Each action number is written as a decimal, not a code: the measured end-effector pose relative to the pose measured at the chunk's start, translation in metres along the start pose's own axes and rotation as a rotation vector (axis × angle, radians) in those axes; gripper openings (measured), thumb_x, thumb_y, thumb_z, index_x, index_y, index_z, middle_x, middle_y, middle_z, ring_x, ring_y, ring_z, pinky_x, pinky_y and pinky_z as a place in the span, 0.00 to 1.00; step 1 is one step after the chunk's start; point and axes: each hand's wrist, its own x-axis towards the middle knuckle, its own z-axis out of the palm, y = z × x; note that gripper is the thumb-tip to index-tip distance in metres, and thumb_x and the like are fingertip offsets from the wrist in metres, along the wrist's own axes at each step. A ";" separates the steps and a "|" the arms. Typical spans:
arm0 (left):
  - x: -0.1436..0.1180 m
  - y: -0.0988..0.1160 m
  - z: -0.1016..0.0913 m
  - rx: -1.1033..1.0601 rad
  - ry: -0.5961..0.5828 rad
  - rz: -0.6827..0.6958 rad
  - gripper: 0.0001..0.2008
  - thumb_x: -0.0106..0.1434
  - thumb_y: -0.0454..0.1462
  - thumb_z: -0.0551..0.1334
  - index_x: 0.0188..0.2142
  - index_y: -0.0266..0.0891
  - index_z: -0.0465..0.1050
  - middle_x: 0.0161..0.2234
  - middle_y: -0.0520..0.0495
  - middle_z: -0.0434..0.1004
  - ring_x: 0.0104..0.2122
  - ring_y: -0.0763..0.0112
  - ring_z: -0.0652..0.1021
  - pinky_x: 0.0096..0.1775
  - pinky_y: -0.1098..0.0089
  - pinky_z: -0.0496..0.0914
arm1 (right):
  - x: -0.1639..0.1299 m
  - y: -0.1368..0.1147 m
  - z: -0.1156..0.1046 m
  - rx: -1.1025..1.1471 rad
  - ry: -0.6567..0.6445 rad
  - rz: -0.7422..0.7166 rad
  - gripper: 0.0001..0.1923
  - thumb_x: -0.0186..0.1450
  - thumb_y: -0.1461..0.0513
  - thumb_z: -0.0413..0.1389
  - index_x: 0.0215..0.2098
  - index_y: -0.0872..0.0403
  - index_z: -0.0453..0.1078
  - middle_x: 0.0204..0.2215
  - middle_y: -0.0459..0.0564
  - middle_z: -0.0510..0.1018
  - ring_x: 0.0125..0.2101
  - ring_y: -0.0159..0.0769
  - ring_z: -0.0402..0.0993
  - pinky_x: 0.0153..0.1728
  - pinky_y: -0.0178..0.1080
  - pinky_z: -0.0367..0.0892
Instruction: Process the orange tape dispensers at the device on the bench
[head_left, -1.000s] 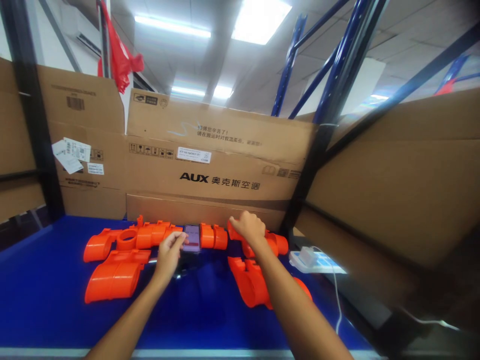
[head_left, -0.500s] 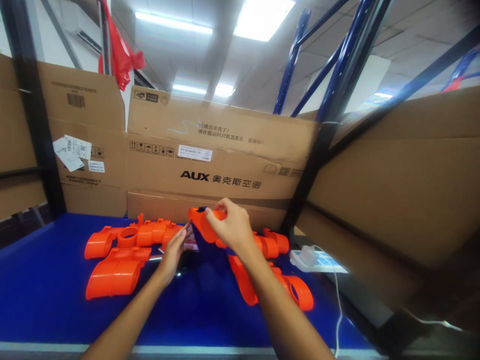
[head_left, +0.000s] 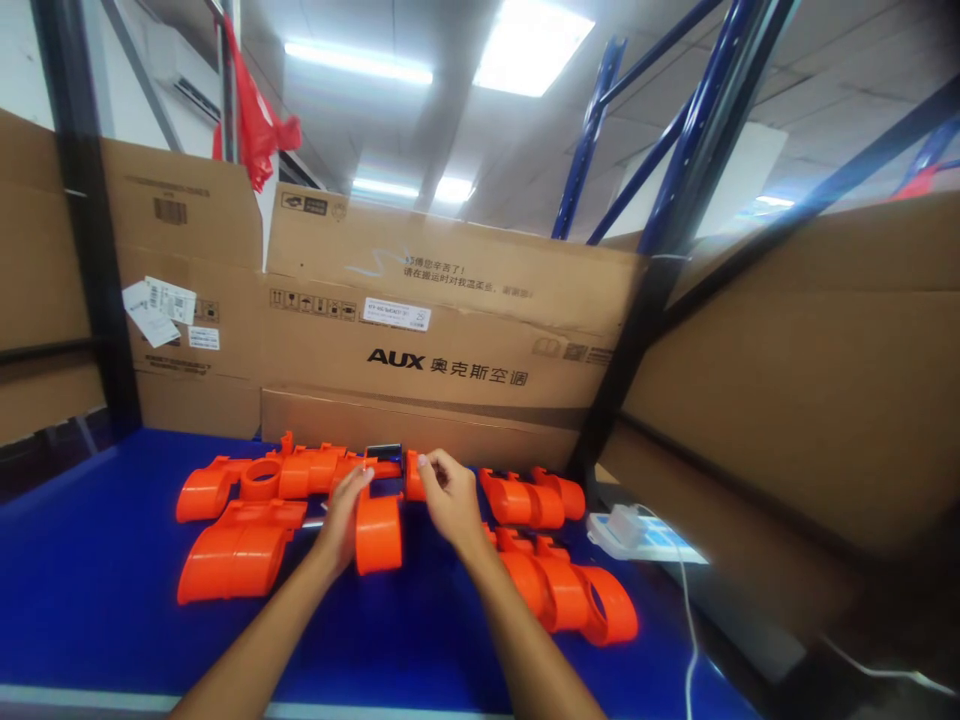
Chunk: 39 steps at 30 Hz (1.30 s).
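An orange plastic housing part (head_left: pixel 379 535) lies on the blue table (head_left: pixel 112 620) between my two hands. My left hand (head_left: pixel 343 518) grips its left side, fingertips at its upper end. My right hand (head_left: pixel 448 497) pinches the part's upper right end. Just behind the part stands a dark phone (head_left: pixel 383 452), mostly hidden by it. More orange parts lie around: a wide shell (head_left: pixel 244 558) and a ringed piece (head_left: pixel 259 478) to the left, a ribbed piece (head_left: pixel 525 497) and a long piece (head_left: pixel 574 598) to the right.
Large cardboard boxes (head_left: pixel 450 330) wall off the back and right of the table. A black rack post (head_left: pixel 626 360) stands at the right rear corner. A white power strip (head_left: pixel 626 528) with a cable lies right of the parts. The table's front edge runs along the bottom.
My right hand lifted an orange part from the right group, carried it left and lowered it in front of the phone. My left hand left the phone and now grips this part.
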 end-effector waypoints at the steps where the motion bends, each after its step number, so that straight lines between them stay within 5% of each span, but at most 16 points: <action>1: 0.000 -0.001 0.000 0.012 0.013 0.004 0.21 0.50 0.48 0.70 0.39 0.38 0.76 0.38 0.46 0.81 0.40 0.60 0.80 0.42 0.65 0.72 | 0.000 0.008 0.001 0.041 -0.015 0.014 0.20 0.68 0.50 0.50 0.25 0.53 0.65 0.19 0.42 0.66 0.22 0.30 0.62 0.25 0.31 0.58; 5: -0.001 -0.003 0.001 0.023 -0.091 -0.044 0.24 0.48 0.47 0.72 0.43 0.40 0.75 0.38 0.46 0.81 0.39 0.58 0.80 0.41 0.64 0.73 | -0.011 0.030 0.007 0.182 -0.109 0.056 0.17 0.66 0.50 0.53 0.28 0.54 0.67 0.22 0.43 0.69 0.23 0.31 0.65 0.26 0.32 0.62; 11: -0.005 0.000 0.005 0.108 -0.135 0.055 0.22 0.51 0.44 0.71 0.44 0.39 0.76 0.41 0.43 0.82 0.45 0.58 0.79 0.49 0.63 0.70 | -0.027 0.041 0.013 0.201 -0.076 0.100 0.15 0.64 0.51 0.55 0.29 0.54 0.68 0.23 0.44 0.69 0.24 0.31 0.64 0.27 0.32 0.62; 39: -0.014 0.008 0.007 0.244 -0.215 0.125 0.18 0.54 0.45 0.69 0.42 0.38 0.80 0.34 0.45 0.82 0.38 0.57 0.79 0.40 0.65 0.71 | -0.036 0.038 0.015 0.008 -0.018 0.118 0.10 0.58 0.61 0.50 0.20 0.52 0.60 0.16 0.39 0.60 0.19 0.28 0.56 0.21 0.30 0.51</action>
